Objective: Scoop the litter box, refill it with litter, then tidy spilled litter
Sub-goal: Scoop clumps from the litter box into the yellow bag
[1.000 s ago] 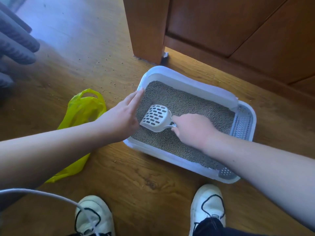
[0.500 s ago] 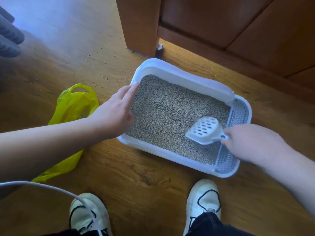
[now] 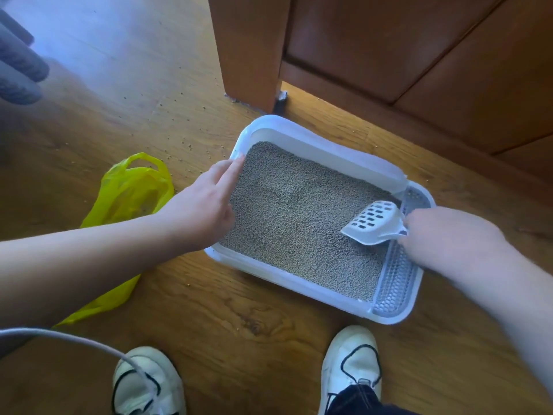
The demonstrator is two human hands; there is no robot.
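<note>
White litter box [image 3: 329, 142] sits on the wood floor [image 3: 239, 324], full of grey litter [image 3: 299, 211]. At its right end the right hand [image 3: 443, 235] grips a slotted scoop [image 3: 371, 223]. The left hand [image 3: 203, 202] rests its straight, pressed-together fingers [image 3: 230, 175] on the left rim. A yellow bag [image 3: 131, 190] lies further left.

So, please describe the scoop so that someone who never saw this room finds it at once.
On the wooden floor sits a white litter box of grey litter. At its grated end the right hand holds the scoop: the only white tool with rows of slots.
</note>
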